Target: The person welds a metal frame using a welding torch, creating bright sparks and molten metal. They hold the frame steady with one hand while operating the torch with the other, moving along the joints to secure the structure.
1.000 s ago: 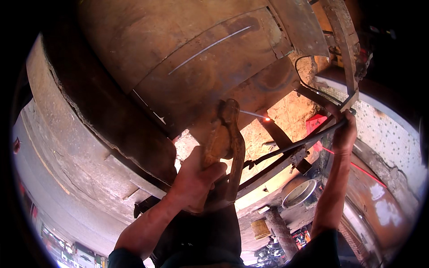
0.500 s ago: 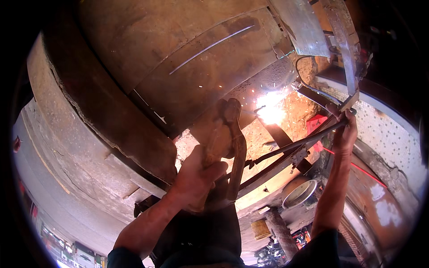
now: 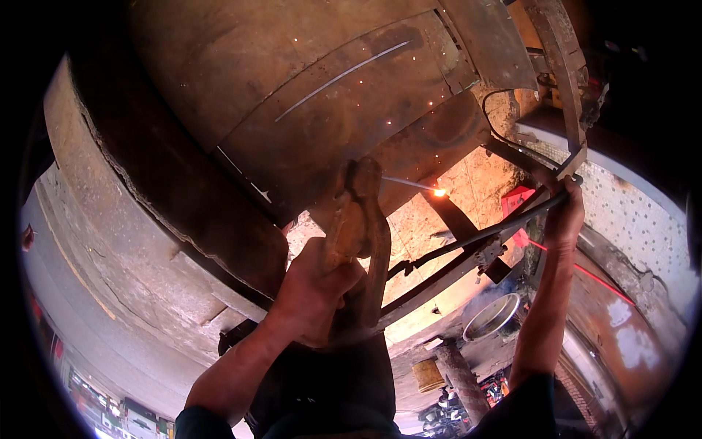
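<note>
Head cam: L hand (image 3: 311,289) nr centre, thumb & fingers wrapped round the handle of a worn brown clamp (image 3: 379,256), pressed in on it; the exact finger spots on the far side can't be seen. Clamp sits mid-view, tilted up, its head over the lower part of a big rusty metal sheet (image 3: 292,66). Thin rod (image 3: 406,182) sticks out from the clamp head to the R, its tip glowing orange-white, right by the sheet's lower edge & the top end of a dark flat strip (image 3: 455,218); can't tell if tip touches. A few sparks dotted over the sheet, abv the tip.

R hand (image 3: 564,216) well apart, far R; fingers curled round the upper end of a long dark bar (image 3: 475,238), pinching it. Bar slants down-L twd the clamp, passing over the flat strip.

Around: pale slit-like line (image 3: 344,80) across the sheet; wide curved metal piece (image 3: 153,197) on L; bright-lit floor (image 3: 413,223) below the sheet. Red item (image 3: 515,199) btwn tip & R hand; red cord (image 3: 585,272) beyond R forearm. Lower R: round pale basin (image 3: 491,316), tilted, w/ a yellowish bucket (image 3: 427,374) nr a post (image 3: 462,373). White speckled slab (image 3: 636,219) at far R.
</note>
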Motion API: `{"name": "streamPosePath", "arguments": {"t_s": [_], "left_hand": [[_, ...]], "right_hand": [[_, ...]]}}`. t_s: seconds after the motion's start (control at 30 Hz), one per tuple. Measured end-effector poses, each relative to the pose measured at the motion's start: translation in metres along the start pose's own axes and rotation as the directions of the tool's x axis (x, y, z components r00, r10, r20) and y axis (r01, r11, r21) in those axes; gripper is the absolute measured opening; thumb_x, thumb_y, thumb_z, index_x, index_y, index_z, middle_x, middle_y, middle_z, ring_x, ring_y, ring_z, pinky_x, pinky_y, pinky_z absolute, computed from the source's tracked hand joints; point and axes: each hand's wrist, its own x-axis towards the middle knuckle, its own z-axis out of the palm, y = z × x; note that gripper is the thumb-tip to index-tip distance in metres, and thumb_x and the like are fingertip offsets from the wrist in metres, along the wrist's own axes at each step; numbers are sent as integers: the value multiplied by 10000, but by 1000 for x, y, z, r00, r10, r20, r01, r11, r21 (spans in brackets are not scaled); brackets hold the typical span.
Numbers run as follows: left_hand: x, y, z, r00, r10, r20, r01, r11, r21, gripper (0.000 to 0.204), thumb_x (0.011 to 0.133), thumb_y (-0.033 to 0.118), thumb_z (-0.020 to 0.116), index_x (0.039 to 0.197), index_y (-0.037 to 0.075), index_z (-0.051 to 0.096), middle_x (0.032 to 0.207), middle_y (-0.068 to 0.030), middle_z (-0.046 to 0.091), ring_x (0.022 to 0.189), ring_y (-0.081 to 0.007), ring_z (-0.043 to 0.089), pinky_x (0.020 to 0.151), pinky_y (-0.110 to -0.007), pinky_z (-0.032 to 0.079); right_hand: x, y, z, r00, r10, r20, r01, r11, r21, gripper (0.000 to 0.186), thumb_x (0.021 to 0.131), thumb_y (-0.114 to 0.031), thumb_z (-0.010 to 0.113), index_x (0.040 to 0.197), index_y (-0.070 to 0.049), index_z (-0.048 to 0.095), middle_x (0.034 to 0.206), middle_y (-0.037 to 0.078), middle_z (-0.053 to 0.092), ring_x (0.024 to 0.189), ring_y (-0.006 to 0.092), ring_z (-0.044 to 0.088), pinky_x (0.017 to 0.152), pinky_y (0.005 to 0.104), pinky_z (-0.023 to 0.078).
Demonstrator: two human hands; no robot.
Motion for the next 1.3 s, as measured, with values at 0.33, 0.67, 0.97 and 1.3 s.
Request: {"name": "streamPosePath", "arguments": {"t_s": [0.33,0.67,0.97,1.3], "left_hand": [[-1,1,-3,995,-92,25,91,995,41,403,840,86,661,1176,-7,458,780,-27,575,606,-82,543,518,-237,461],[-3,1,-1,999,-47,1,47,999,5,339,833,114,674,1089,-10,492,768,-42,585,594,-92,558,513,-247,466],[-3,4,-1,998,-52,18,52,999,-3,298,827,143,677,1010,-6,496,736,-53,588,544,-114,571,485,-263,477],[-1,2,-5,999,-11,39,13,999,-50,283,817,151,676,1005,10,517,800,-42,581,629,-99,576,512,-262,490]], "right_hand": [[2,3,-2,1000,0,-6,0,1000,3,233,883,-231,403,768,-41,474,1034,239,651,1121,285,537,1037,373,298],[4,5,-6,1000,-16,22,17,1000,-24,268,904,-246,399,779,-29,495,1053,248,649,1161,291,518,1070,380,267],[13,15,-28,990,-52,133,44,997,62,237,983,-234,388,978,-12,471,1075,255,640,1139,317,550,1077,440,269],[-7,8,0,932,-335,140,363,850,-381,246,931,-234,492,985,3,528,993,172,655,1021,277,618,997,384,359]]}}
